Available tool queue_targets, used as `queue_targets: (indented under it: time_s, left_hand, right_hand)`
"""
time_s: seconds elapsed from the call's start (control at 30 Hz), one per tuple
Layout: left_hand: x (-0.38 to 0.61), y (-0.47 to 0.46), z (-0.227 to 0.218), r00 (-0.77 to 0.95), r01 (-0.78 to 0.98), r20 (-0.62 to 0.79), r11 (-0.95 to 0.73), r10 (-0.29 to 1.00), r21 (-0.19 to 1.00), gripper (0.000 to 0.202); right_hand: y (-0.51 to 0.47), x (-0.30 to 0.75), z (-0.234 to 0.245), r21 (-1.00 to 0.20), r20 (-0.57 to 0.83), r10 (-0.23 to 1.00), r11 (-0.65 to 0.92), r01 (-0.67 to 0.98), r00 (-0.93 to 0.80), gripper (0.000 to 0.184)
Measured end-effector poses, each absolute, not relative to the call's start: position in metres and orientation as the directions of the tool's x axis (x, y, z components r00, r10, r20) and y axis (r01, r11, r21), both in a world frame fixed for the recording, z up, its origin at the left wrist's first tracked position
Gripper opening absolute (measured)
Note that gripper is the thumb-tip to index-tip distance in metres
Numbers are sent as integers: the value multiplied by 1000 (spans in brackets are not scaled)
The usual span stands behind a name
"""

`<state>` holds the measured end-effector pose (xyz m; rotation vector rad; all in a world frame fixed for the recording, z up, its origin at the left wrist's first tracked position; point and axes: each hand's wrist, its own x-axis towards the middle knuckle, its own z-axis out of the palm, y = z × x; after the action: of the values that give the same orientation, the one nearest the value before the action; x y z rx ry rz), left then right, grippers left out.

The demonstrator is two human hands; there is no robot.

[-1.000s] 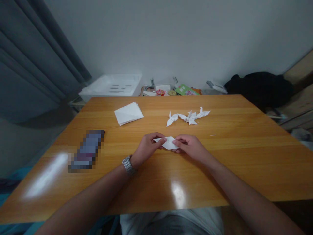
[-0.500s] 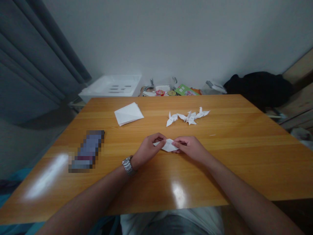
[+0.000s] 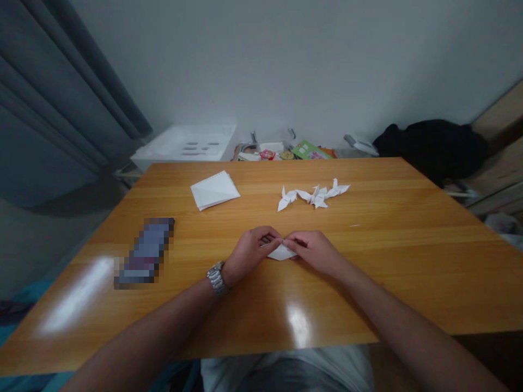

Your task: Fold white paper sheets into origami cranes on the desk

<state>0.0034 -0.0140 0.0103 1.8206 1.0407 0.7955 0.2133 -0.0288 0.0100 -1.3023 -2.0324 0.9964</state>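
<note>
The scene is dimly and evenly lit, with a cool grey cast. Light is thrown from above, and glare is seen on the varnished table (image 3: 368, 272): a broad streak at the lower left and a smaller bright spot at the lower centre. Only faint, soft shadows are cast under the left hand (image 3: 249, 251) and right hand (image 3: 314, 251), and the folded paper (image 3: 281, 253) between them is rendered slightly washed out. The curtain (image 3: 49, 109) at the upper left is left in shade. Straight edges are bowed towards the frame borders, and the bottom of the frame is stretched and softened. A pixelated block (image 3: 145, 253) is seen at centre left.

Paper stack (image 3: 215, 190), folded cranes (image 3: 314, 196)
</note>
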Motion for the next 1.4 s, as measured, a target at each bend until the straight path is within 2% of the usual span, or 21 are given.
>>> queue_targets:
  time_s: [0.2, 0.43, 0.57, 0.7, 0.9, 1.1, 1.4]
  left_hand:
    - [2, -13, 11, 459, 327, 108, -281, 882, 902, 27]
    - [-3, -9, 12, 415, 312, 96, -241, 905, 919, 28]
    - [-3, -8, 14, 407, 308, 71, -210, 911, 928, 29]
    - [-3, -7, 15, 370, 313, 48, -174, 928, 934, 29]
    - [-5, -3, 12, 340, 344, 104, -227, 934, 911, 32]
    - [-8, 0, 10, 294, 304, -43, -51, 955, 951, 36]
    - [-9, 0, 15, 274, 302, -5, -81, 962, 950, 32]
  right_hand:
    - [-28, 214, 12, -791, 57, 917, 282, 542, -395, 37]
    - [-28, 219, 12, -911, -105, 910, 74, 406, -401, 36]
    - [-28, 221, 11, -913, -82, 910, 94, 396, -407, 39]
    - [-28, 222, 11, -943, -117, 902, 30, 331, -415, 43]
    - [-23, 226, 6, -969, -109, 924, -16, 248, -367, 46]
    - [-21, 228, 5, -986, -109, 919, -52, 158, -379, 50]
    - [-22, 229, 10, -991, -71, 927, -24, 131, -367, 44]
